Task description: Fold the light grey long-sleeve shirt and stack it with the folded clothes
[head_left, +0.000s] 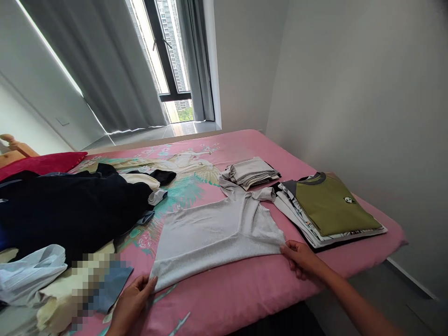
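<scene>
A light grey T-shirt [210, 228] lies on the pink bed, its near side folded over lengthwise, one sleeve stretched toward the far side. My left hand [135, 298] pinches the shirt's near left corner at the hem. At the near right corner, by the shoulder, my right hand [303, 259] grips the cloth between thumb and fingers. Just right of the shirt sits a stack of folded shirts with an olive green shirt [331, 203] on top, bearing a small panda patch. Beyond the shirt's sleeve is a smaller stack of folded grey clothes [254, 170].
A loose heap of dark clothes [70, 205] covers the left of the bed, with a white plastic bag [31, 273] and cream cloth nearer me. A red pillow [49, 163] lies behind. The patterned pink sheet [231, 298] reaches the near edge. A wall rises at right; curtains [105, 65] flank the window.
</scene>
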Demonstrator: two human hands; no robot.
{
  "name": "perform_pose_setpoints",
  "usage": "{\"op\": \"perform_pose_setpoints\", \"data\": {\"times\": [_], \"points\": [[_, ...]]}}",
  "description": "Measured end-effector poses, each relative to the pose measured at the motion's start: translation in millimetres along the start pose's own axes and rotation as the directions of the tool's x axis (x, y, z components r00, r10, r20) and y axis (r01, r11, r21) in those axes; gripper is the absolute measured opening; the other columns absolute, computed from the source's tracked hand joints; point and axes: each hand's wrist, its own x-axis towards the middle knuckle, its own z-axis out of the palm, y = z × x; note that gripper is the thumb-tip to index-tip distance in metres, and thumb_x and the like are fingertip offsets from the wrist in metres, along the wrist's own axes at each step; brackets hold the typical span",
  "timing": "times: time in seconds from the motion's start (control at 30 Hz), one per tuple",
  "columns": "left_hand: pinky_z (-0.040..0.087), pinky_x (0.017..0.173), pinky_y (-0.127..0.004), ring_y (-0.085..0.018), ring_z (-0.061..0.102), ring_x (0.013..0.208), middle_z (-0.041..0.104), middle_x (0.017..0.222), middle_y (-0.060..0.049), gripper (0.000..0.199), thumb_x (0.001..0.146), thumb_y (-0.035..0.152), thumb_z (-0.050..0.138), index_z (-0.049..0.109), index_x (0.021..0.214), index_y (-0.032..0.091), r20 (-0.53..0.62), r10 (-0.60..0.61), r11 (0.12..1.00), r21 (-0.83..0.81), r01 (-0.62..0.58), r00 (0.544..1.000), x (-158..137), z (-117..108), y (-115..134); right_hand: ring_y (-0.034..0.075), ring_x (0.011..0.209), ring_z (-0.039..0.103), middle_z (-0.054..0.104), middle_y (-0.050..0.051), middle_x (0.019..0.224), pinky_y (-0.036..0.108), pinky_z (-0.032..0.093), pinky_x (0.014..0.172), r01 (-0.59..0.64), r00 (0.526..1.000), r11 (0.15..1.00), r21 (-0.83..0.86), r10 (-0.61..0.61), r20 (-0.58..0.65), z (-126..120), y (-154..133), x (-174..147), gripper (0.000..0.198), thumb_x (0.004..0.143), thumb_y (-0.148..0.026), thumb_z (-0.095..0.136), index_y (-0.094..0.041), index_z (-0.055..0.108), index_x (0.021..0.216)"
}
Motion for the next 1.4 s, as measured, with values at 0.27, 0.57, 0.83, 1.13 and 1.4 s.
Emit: {"op": "perform_pose_setpoints", "data": {"times": [0.27,0.57,0.83,1.13,1.4], "points": [[0.048,0.071,-0.032,-0.025,0.064,0.082,0.066,0.085,-0.002,0.055,0.071,0.066,0.046,0.058,0.102,0.022,-0.046,-0.049,0.972,0.226,0.058,0.998,3.1,0.1,-1.5,0.009,0.025,0.040,0.045,-0.009,0.038,0.016,0.025,0.024,0.023,0.987,0.999,-0.024,-0.026,-0.159,11.5,8.9,4.4,0.032,0.078,-0.052,0.049,-0.023,0.035,0.073],[0.042,0.097,-0.036,-0.022,0.052,0.116,0.058,0.121,-0.009,0.031,0.085,0.026,0.045,0.054,0.115,0.023,-0.012,0.807,0.554,0.361,-0.750,0.590,-43.4,90.3,99.7,0.010,0.028,0.045,0.050,-0.007,0.045,0.017,0.026,0.025,0.085,0.987,0.996,0.029,-0.080,-0.140,5.9,5.0,-0.7,0.035,0.083,-0.058,0.036,-0.023,0.041,0.080],[0.022,0.107,-0.061,-0.031,0.025,0.136,0.030,0.148,-0.008,0.056,0.090,0.036,0.038,0.022,0.143,0.026,0.419,0.780,0.360,0.308,-0.881,0.465,-74.2,194.6,184.4,0.013,0.048,0.056,0.060,-0.001,0.064,0.023,0.043,0.043,0.167,0.911,0.986,-0.014,-0.160,-0.379,8.6,3.1,-10.4,0.032,0.084,-0.053,0.042,-0.022,0.047,0.089],[0.022,0.109,-0.054,-0.027,0.038,0.129,0.047,0.139,-0.007,0.055,0.085,0.027,0.046,0.035,0.138,0.026,0.375,0.813,0.416,0.161,-0.895,0.445,-72.0,192.0,176.5,0.021,0.131,0.033,0.044,0.011,0.137,0.041,0.024,0.112,0.926,0.341,0.175,-0.334,-0.768,0.542,46.5,-62.7,-34.3,0.047,0.088,-0.027,0.042,-0.014,0.040,0.132],[0.048,0.073,-0.035,-0.019,0.058,0.079,0.063,0.077,-0.003,0.020,0.078,0.010,0.043,0.058,0.074,0.022,0.151,0.765,0.639,-0.065,-0.766,0.626,-32.6,135.6,170.7,0.024,0.139,0.009,0.019,0.012,0.150,0.048,0.010,0.114,0.898,0.438,0.251,-0.362,-0.598,0.671,28.7,-35.7,12.0,0.071,0.087,-0.047,0.045,-0.019,0.015,0.145]]}}
